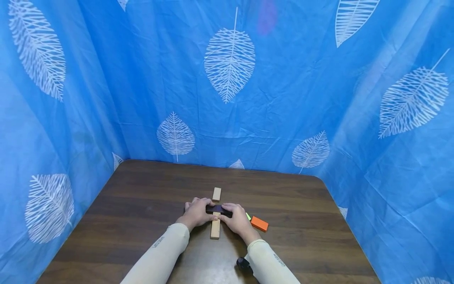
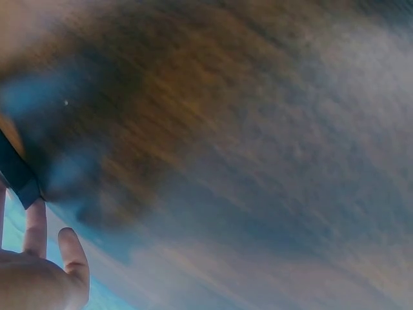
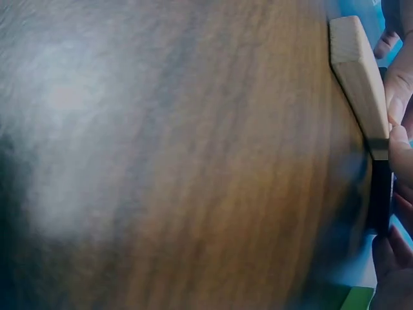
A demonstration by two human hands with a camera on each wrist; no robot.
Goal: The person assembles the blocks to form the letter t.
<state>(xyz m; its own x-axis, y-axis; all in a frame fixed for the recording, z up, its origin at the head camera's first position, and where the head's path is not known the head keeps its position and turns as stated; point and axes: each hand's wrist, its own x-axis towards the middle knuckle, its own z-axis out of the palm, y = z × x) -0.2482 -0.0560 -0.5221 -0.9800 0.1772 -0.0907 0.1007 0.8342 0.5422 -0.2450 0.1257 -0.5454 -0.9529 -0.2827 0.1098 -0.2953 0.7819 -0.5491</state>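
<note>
Two hands work at the lower centre of the head view, on a dark wooden table [image 1: 142, 205]. There are four small pieces in all: one long pale wooden block [image 1: 215, 228], one dark block [image 1: 219, 210], one orange block [image 1: 259, 224] and one thin green piece [image 1: 248, 216].

The pale block lies lengthwise, running away from the person, with its far end showing above the hands and its near end below them. The dark block lies crosswise on top of it, at the middle. The left hand [image 1: 196, 213] grasps the dark block's left end with curled fingers, and the right hand [image 1: 237, 217] grasps its right end the same way.

The orange block and the green piece lie on the table just right of the right hand, close together. A blue cloth with white leaf prints [image 1: 230, 79] hangs behind and on both sides of the table. Both wrist views are blurred.
</note>
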